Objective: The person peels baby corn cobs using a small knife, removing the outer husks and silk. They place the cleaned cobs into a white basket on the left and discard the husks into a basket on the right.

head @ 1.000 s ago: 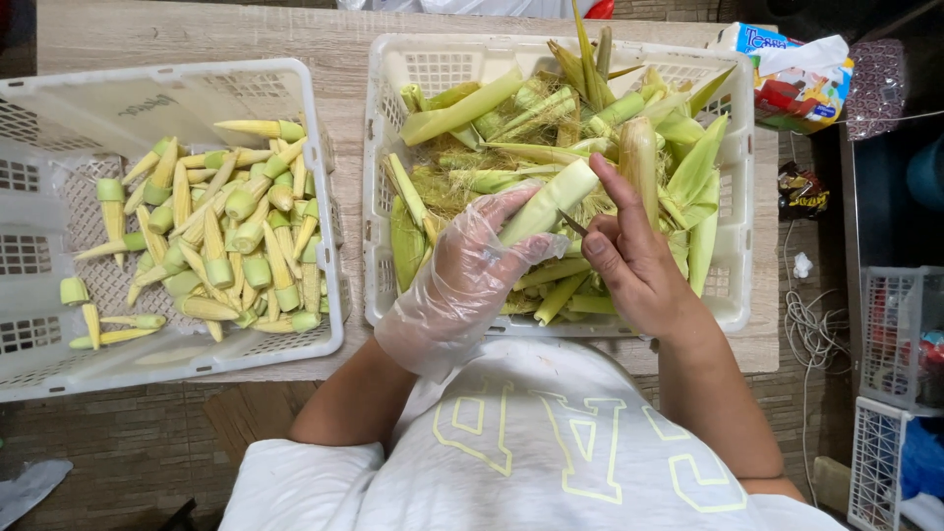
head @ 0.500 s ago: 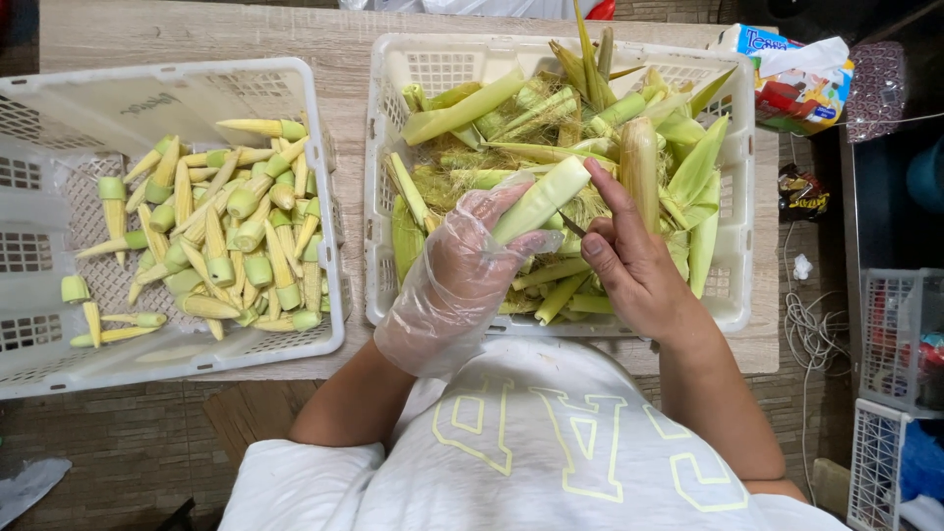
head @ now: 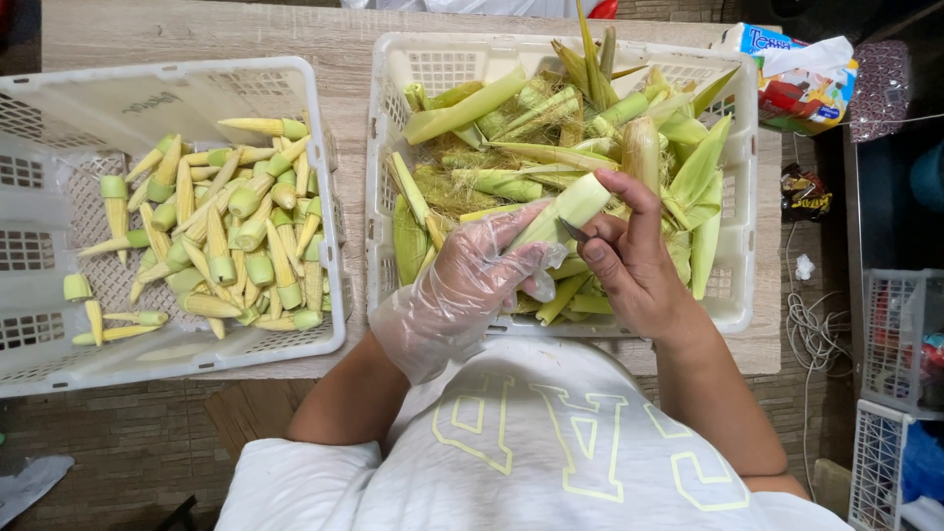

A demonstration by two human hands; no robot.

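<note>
My left hand [head: 482,270], in a clear plastic glove, grips an unpeeled baby corn ear [head: 570,205] by its lower part. The ear points up and to the right above the near edge of a white crate [head: 393,128] piled with green husked ears and silk. My bare right hand [head: 629,261] rests against the same ear from the right, pressing a small dark blade [head: 573,230] to its husk with the thumb. Both hands hover over the crate's front rim.
A second white crate [head: 59,108] at the left holds several peeled yellow baby corns. Both crates sit on a wooden table [head: 197,29]. A colourful packet [head: 796,74] lies at the far right; wire baskets [head: 900,334] and a white cord stand on the floor there.
The hands and the held ear have shifted slightly toward me and down. My right thumb now presses closer along the husk. The crates have not moved.
</note>
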